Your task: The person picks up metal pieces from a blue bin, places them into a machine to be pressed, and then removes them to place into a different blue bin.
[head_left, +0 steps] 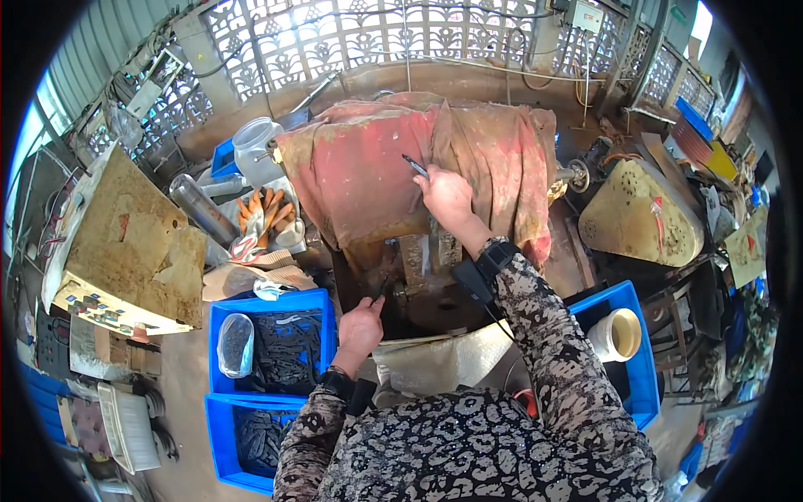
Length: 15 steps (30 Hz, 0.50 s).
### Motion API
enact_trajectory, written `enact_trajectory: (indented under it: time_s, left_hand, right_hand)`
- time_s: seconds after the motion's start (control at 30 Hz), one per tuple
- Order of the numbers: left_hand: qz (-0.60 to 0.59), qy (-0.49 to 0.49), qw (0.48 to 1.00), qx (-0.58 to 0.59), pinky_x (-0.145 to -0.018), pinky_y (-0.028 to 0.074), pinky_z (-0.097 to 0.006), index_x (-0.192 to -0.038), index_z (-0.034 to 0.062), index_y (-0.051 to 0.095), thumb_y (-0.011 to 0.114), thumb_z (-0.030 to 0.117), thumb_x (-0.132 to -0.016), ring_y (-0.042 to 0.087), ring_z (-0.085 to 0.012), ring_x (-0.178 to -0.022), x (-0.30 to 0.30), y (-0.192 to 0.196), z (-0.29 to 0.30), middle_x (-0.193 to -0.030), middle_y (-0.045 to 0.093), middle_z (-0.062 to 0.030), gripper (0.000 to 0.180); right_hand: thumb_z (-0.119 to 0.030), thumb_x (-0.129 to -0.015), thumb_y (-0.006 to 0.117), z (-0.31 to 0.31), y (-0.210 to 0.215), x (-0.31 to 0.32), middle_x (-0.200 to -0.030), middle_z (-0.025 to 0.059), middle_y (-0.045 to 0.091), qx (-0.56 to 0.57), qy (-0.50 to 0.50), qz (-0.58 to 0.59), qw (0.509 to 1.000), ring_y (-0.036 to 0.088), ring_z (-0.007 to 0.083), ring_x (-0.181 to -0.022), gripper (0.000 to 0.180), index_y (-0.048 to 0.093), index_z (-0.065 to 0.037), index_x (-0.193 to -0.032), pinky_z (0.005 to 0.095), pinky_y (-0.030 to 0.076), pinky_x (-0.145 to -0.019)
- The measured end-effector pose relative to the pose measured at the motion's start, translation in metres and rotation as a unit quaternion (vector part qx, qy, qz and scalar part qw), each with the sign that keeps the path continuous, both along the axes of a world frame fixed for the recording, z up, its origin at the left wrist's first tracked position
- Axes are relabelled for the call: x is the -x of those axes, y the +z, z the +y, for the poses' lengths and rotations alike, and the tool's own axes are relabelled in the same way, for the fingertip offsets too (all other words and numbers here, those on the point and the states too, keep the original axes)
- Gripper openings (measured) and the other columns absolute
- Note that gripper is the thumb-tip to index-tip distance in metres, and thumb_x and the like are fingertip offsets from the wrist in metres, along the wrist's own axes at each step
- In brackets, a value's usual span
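Note:
My right hand (449, 201) is raised in front of the cloth-draped machine, its fingers closed on a slim dark piece (414, 166) that points up and left. Lower down, my left hand (360, 329) reaches to the near left side of the machine's open cavity (418, 309). Its thumb and forefinger come together at a small dark thing too dim to name. Stained red and brown cloth (368, 167) hangs over the machine top. Beside my left forearm, a blue bin (328, 335) holds many flat dark pieces (284, 356) and a clear plastic container (236, 345).
A second blue bin (219, 443) with similar dark pieces stands nearer me. To the right, another blue bin (640, 368) holds a cream tub (625, 335). Orange-and-white gloves (266, 213) lie left of the machine. A stained control box (134, 243) stands further left.

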<state>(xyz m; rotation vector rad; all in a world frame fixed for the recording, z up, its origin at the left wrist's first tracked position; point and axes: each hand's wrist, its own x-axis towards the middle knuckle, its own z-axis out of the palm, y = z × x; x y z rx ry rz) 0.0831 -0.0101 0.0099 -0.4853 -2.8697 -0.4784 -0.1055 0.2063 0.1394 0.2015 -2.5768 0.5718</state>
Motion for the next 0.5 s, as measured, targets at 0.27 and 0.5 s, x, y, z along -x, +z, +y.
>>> enact_trajectory:
  time_s: [0.27, 0.5]
  left_hand:
    - [0.021, -0.002, 1.000, -0.017, -0.065, 0.055, -0.042, -0.104, 0.0099, 0.070, 0.059, 0.008, -0.076, 0.066, -0.0316, -0.077, 0.0015, -0.0093, -0.0020, -0.095, 0.063, -0.0113, 0.030]
    - [0.003, 0.002, 1.000, -0.011, -0.065, 0.055, -0.042, -0.089, 0.0102, 0.069, 0.059, 0.009, -0.077, 0.065, -0.0313, -0.077, 0.0020, -0.0086, -0.0012, -0.090, 0.063, -0.0109, 0.016]
  right_hand:
    - [-0.033, -0.087, 0.065, -0.0003, 0.0033, -0.0015, -0.075, 0.0139, 0.067, -0.016, 0.000, 0.011, 1.000, 0.067, 0.0329, -0.073, 0.026, 0.063, -0.006, -0.086, 0.0447, 0.053, -0.064]
    - [-0.037, -0.091, 0.061, 0.0002, 0.0063, -0.0020, -0.078, 0.0170, 0.067, 0.003, 0.003, -0.040, 0.999, 0.066, 0.0370, -0.079, 0.031, 0.061, -0.006, -0.089, 0.0486, 0.052, -0.069]
